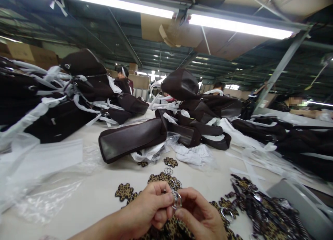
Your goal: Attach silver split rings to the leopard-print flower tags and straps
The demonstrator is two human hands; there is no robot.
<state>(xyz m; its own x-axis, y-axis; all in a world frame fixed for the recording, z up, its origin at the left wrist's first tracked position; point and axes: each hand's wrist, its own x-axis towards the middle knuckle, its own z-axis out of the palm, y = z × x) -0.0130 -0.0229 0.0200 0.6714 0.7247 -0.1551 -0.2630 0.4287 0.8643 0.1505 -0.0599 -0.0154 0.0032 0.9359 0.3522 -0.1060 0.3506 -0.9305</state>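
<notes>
The left hand [149, 208] and right hand [201, 214] are pinching a metal ring [179, 200] between nearly closed fingertips; leopard-print pieces [124, 192] are lying below on the table [96, 193].

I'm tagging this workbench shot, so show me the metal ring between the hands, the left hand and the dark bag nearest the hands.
Metal ring [179, 199]: head view, its shiny band.
Left hand [151, 204]: head view, back of the hand.
Dark bag [132, 139]: head view, its smooth panel.

Dark brown bags [132, 137] heaped across counter [97, 188], some straps [33, 117] wrapped white. Clear plastic [49, 202] lying at left. Lit tube lights [239, 26] overhead. Cardboard boxes [31, 54] behind left-hand bags. Person [126, 84] beyond bags.
</notes>
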